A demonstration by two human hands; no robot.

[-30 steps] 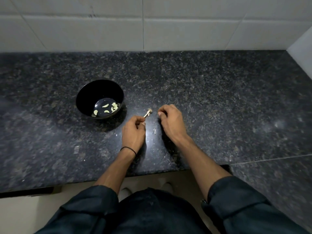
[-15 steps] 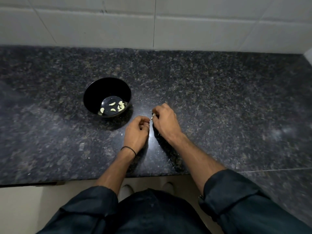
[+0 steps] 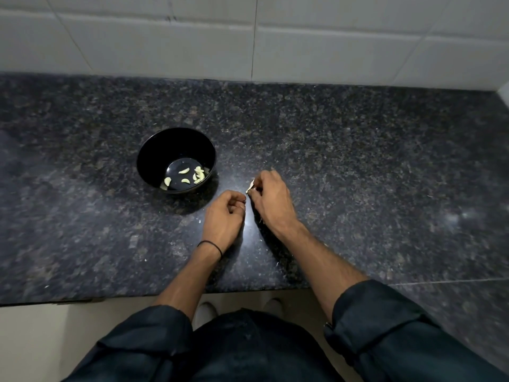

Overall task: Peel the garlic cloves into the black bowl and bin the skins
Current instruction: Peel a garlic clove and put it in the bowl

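Note:
The black bowl [image 3: 154, 153] stands on the dark granite counter, left of my hands, with several peeled pale garlic cloves [image 3: 199, 174] in its bottom. My right hand [image 3: 271, 201] pinches a small pale garlic piece [image 3: 250, 187] at its fingertips, just above the counter. Right beside it, my left hand [image 3: 224, 215] rests on the counter with its fingers curled in; nothing shows in it. A thin black band circles the left wrist.
The granite counter [image 3: 358, 175] runs wide to both sides and ends at a white tiled wall [image 3: 248, 40] behind. A few tiny skin flecks [image 3: 199, 221] lie near my left hand. The counter's front edge is close to my body.
The garlic piece was pinched by my left hand a second ago; now my right hand holds it. Both hands have drawn closer together, and the view has shifted slightly.

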